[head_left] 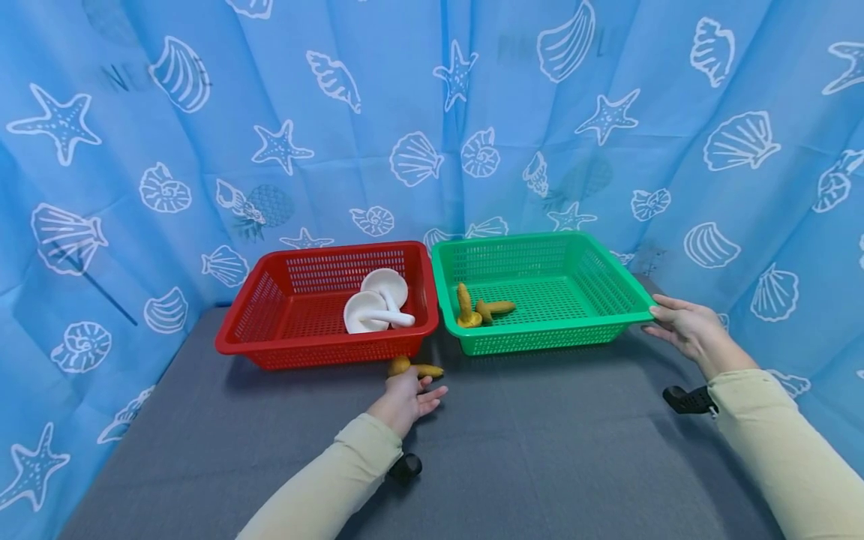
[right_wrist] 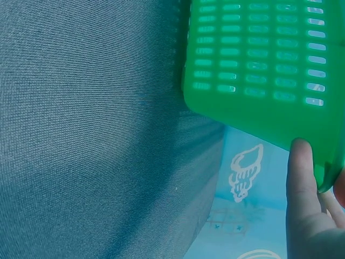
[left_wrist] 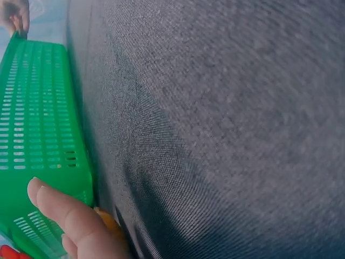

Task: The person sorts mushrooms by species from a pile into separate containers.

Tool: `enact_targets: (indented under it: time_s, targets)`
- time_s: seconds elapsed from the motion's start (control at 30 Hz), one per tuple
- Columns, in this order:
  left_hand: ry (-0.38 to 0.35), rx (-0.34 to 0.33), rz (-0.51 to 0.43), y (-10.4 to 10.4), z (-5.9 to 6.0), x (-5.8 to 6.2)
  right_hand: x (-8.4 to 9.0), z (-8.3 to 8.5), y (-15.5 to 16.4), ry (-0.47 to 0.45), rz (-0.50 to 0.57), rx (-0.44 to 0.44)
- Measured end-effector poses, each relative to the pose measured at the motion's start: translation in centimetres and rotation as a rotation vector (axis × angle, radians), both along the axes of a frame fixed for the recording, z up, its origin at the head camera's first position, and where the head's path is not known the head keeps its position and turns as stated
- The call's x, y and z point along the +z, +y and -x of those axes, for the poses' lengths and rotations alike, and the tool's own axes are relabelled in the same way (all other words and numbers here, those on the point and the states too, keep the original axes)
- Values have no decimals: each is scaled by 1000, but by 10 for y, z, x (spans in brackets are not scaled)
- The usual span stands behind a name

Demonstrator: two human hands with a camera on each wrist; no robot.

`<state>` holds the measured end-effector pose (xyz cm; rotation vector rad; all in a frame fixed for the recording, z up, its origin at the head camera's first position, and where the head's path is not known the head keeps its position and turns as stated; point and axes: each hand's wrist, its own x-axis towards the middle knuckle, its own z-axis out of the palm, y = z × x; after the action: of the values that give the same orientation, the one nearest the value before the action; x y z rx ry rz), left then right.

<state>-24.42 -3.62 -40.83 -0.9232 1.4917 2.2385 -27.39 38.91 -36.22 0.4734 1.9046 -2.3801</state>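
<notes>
In the head view a yellow-brown mushroom point(head_left: 427, 370) lies on the grey cloth, in front of the gap between two baskets. My left hand point(head_left: 403, 401) is right at it with fingers spread; contact is unclear. The left wrist view shows the mushroom point(left_wrist: 109, 222) mostly hidden behind that hand point(left_wrist: 81, 226). My right hand point(head_left: 688, 330) pinches the near right corner of the green basket point(head_left: 540, 334), its thumb point(right_wrist: 302, 178) against the outer wall. Two more yellow-brown mushrooms point(head_left: 467, 307) lie inside that basket, at its left end.
A red basket point(head_left: 324, 352) stands left of the green one, their rims close together. In its right part lie two white pieces point(head_left: 367, 311) with round heads and thick stems. A blue shell-patterned curtain point(head_left: 418, 90) hangs behind the grey-covered table point(head_left: 526, 442).
</notes>
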Motion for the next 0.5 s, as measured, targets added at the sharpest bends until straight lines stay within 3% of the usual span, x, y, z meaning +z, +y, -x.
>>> enact_targets:
  time_s: [0.5]
  targets:
    - [-43, -31, 43, -4, -3, -2, -2, 2, 1, -13, -21, -10]
